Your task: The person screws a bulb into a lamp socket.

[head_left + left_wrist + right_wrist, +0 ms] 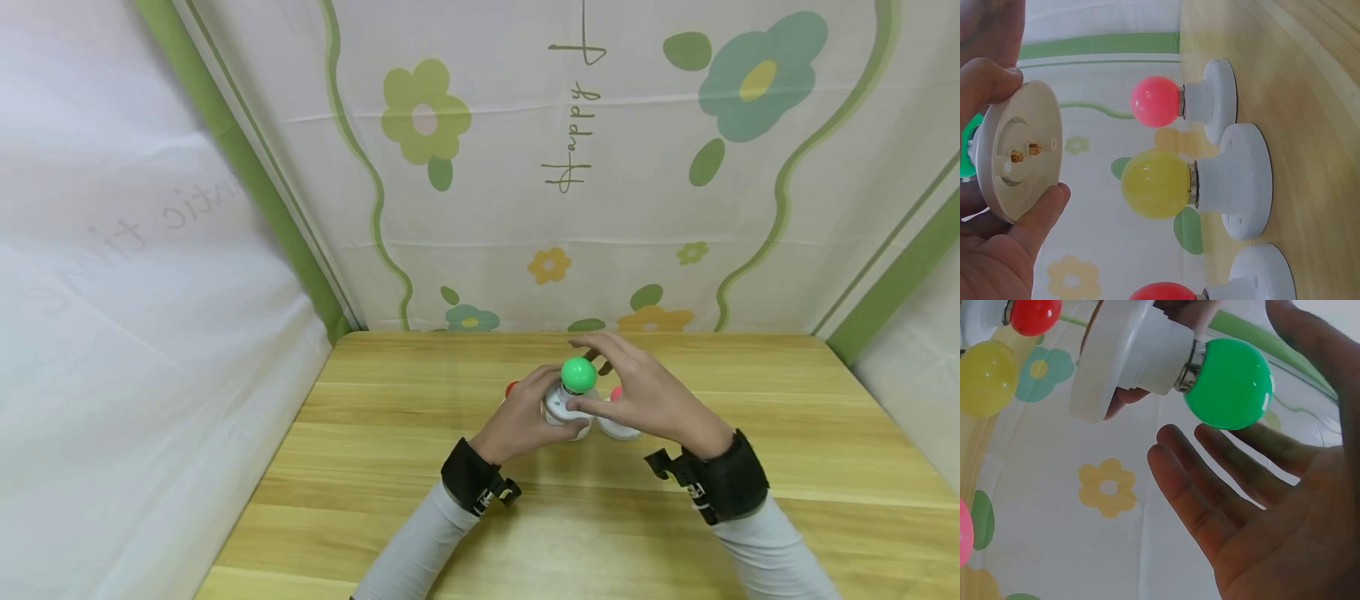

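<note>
My left hand grips a round white lamp holder by its rim, raised off the table. A green bulb sits in its socket. Two brass screws show on the underside of the base in the left wrist view. Around the green bulb my right hand spreads its fingers and thumb loosely, fingertips close to the glass and not closed on it. Below the lifted holder, a yellow bulb, a pink bulb and a red bulb stand upright in similar white holders on the table.
The wooden table reaches back to a white curtain printed with flowers and lettering. Another white sheet hangs along the left side. Black straps with small cameras sit on both wrists.
</note>
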`<act>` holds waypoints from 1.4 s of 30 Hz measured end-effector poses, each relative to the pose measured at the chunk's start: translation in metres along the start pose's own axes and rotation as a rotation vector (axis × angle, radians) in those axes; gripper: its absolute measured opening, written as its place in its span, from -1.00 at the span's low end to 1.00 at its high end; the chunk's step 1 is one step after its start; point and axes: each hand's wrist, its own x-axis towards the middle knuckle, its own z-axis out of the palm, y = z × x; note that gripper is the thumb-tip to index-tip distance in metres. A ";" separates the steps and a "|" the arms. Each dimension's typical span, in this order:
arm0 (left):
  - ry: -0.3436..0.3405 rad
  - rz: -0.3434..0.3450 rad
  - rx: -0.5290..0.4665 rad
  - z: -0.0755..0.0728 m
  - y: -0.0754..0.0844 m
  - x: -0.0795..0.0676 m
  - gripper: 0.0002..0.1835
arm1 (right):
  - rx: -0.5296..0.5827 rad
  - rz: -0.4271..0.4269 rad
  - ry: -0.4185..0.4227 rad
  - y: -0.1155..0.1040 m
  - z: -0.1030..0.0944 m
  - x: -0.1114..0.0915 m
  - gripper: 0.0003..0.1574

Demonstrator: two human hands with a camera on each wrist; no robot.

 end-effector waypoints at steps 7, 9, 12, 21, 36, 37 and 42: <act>0.029 0.021 -0.014 0.000 0.003 0.002 -0.28 | 0.075 -0.095 -0.043 0.002 -0.004 -0.001 -0.21; 0.034 0.019 -0.014 -0.002 0.009 0.003 -0.29 | 0.078 -0.111 -0.039 0.003 -0.004 -0.001 -0.24; 0.037 0.014 -0.013 -0.009 0.023 0.003 -0.31 | 0.068 -0.111 -0.030 0.004 -0.004 -0.002 -0.30; 0.039 0.022 -0.022 -0.014 0.034 0.003 -0.31 | -0.008 -0.088 0.014 0.003 -0.002 -0.002 -0.37; 0.040 0.031 -0.005 -0.014 0.034 0.002 -0.32 | -0.100 0.069 -0.010 -0.001 0.000 -0.002 -0.27; 0.042 0.032 -0.006 -0.014 0.035 0.002 -0.32 | -0.100 0.074 -0.018 -0.001 0.000 -0.002 -0.23; 0.054 0.046 -0.011 -0.016 0.037 0.003 -0.33 | -0.052 0.045 -0.046 -0.003 -0.004 -0.003 -0.13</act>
